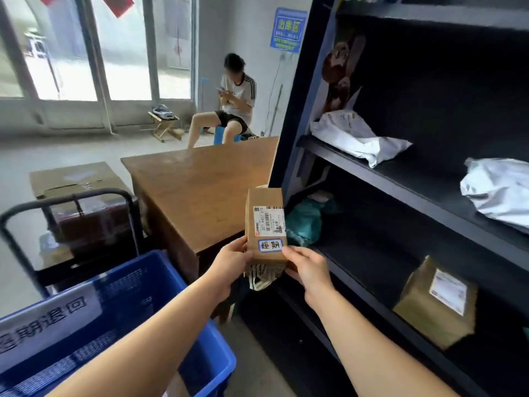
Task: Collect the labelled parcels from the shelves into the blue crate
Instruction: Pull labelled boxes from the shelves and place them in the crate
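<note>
A small brown cardboard parcel (264,222) with a white shipping label and a blue-edged handwritten sticker is held upright in front of the dark shelving (400,184). My left hand (230,260) grips its lower left side and my right hand (306,266) grips its lower right side. The blue crate (200,353), with a white sign on its wall, stands at the lower left beneath my left forearm. On the shelves lie two white plastic mailers (355,136) (498,187), a teal bag (305,222) and another labelled brown box (438,302).
A wooden table (197,184) stands behind the parcel. A black trolley (74,224) carrying cardboard boxes is at the left. A person (234,101) sits on a blue stool near the glass doors, beside a small folding stool.
</note>
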Demonstrator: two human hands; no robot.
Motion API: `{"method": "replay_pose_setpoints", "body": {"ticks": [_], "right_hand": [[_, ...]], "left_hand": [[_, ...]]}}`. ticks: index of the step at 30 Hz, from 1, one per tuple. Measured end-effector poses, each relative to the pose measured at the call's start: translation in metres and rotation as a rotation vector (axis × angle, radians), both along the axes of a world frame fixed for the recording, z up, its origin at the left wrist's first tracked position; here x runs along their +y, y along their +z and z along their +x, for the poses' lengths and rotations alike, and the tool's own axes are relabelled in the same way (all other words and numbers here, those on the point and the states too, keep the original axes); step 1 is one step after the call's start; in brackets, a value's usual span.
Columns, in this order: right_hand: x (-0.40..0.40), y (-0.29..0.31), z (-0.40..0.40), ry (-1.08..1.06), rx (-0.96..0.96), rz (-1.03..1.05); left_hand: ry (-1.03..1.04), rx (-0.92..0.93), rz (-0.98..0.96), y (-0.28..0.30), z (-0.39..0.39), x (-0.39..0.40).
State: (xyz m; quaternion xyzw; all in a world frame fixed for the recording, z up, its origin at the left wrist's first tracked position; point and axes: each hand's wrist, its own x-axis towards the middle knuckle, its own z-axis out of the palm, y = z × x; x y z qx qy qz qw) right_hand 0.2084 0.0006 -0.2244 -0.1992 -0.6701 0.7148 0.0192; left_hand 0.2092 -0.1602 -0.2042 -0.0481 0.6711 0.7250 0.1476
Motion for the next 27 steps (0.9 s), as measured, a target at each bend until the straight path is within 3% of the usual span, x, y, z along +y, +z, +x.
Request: {"method": "replay_pose_setpoints", "body": {"ticks": [13, 27], "right_hand": [[-0.183, -0.042, -0.018, 0.264, -0.062, 0.011], [-0.301, -0.115, -0.045, 0.588, -0.21, 0.033]], "left_hand": [[0.27, -0.087, -0.005, -0.048, 0.014, -0.181], [0.564, -0.242, 0.026, -0.126, 0.029, -0.287]]}}
